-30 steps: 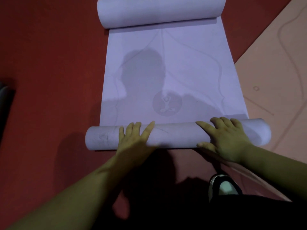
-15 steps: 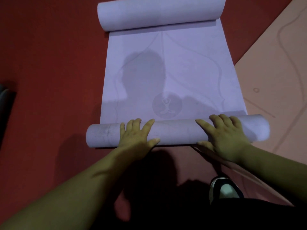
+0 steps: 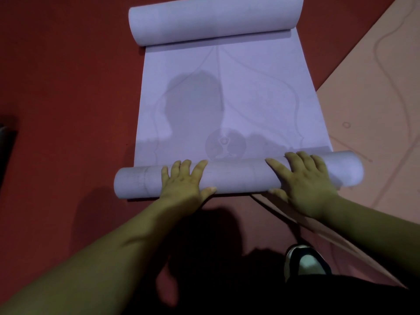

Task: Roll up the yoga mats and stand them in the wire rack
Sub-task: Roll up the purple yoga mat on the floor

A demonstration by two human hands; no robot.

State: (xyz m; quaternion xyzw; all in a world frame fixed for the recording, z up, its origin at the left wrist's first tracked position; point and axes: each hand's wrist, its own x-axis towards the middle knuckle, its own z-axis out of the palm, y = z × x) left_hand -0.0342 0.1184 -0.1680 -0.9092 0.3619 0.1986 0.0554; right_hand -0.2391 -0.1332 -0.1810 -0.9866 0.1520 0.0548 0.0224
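Yoga mat roll under left grip and right grip

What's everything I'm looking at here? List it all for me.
purple yoga mat: one, lilac, mid-floor, flat stretch between two rolled ends
near roll: one, lilac, under both hands
far roll: one, lilac, at the mat's far end
peach mat: one, pale orange, flat at the right
floor: one, red, all around
dark object: one, black, left edge; cannot tell what
shoe: one, black and white, bottom right
left hand: one, flat on the near roll
right hand: one, flat on the near roll
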